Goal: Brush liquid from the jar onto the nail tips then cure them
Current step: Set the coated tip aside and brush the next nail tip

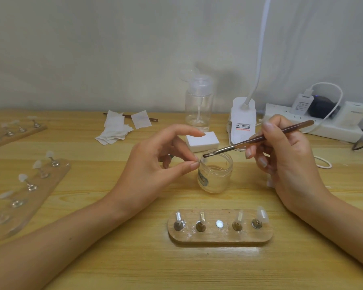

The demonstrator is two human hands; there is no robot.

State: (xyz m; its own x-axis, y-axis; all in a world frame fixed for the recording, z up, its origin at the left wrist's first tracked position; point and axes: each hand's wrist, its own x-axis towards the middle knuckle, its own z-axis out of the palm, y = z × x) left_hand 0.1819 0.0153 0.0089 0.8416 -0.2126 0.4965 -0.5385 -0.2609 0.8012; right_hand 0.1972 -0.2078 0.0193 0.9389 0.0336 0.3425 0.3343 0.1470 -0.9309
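An open glass jar [215, 176] of clear liquid stands mid-table. My left hand [155, 162] pinches a small clear nail tip [203, 160] between thumb and forefinger, just over the jar's left rim. My right hand [285, 155] holds a brown brush [258, 139] like a pen, and its bristles touch the held tip. In front of me lies a wooden stand [220, 237] with several upright holders. Its middle spot shows only a bare metal disc [219, 223].
Two longer stands with nail tips [29, 185] lie at the left. Behind the jar are a white sponge block [202, 141], a clear pump bottle [198, 103], a white lamp base [242, 122], wipes [117, 128] and a power strip [314, 124].
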